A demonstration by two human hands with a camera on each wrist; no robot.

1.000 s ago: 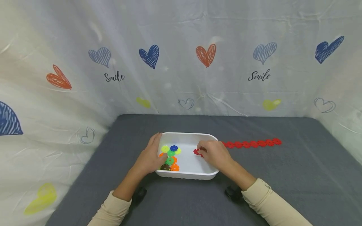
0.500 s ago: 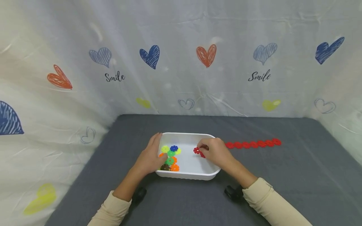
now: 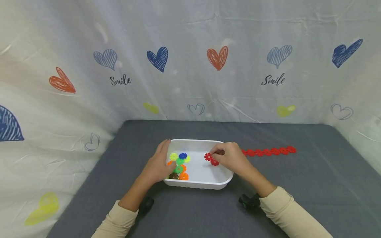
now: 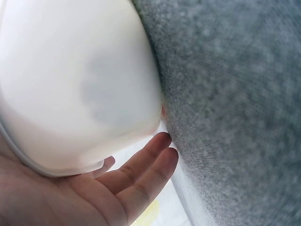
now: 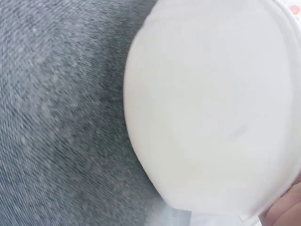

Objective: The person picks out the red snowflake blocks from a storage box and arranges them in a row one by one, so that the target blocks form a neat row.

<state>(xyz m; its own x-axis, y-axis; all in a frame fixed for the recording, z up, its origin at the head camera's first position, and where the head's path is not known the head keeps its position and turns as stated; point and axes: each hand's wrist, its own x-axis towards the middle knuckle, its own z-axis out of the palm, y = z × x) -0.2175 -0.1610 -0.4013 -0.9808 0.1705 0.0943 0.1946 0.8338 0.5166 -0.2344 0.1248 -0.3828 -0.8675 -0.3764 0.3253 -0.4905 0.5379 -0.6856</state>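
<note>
A white plastic tray (image 3: 197, 184) sits on the dark grey cloth. My left hand (image 3: 157, 168) grips its left end, thumb inside over the rim and fingers along the outer wall, as the left wrist view shows from outside. Loose flower-shaped plastic discs (image 3: 179, 169) in yellow, blue, green, orange and brown lie at that end of the tray. Over the right part my right hand (image 3: 233, 159) pinches red flower-shaped discs (image 3: 208, 157), two of them showing side by side at the fingertips. The right wrist view catches mostly the tray's outer wall (image 5: 211, 103).
Beyond the tray's right end, a row of joined red flower-shaped discs (image 3: 267, 152) runs rightward on the cloth-covered table (image 3: 297, 185). A pale curtain (image 3: 190, 82) printed with hearts hangs behind and at the sides. Black wrist straps (image 3: 249, 201) show below the forearms.
My right hand has risen slightly and shifted right with the red discs, which now show more fully. My left hand has stayed on the tray.
</note>
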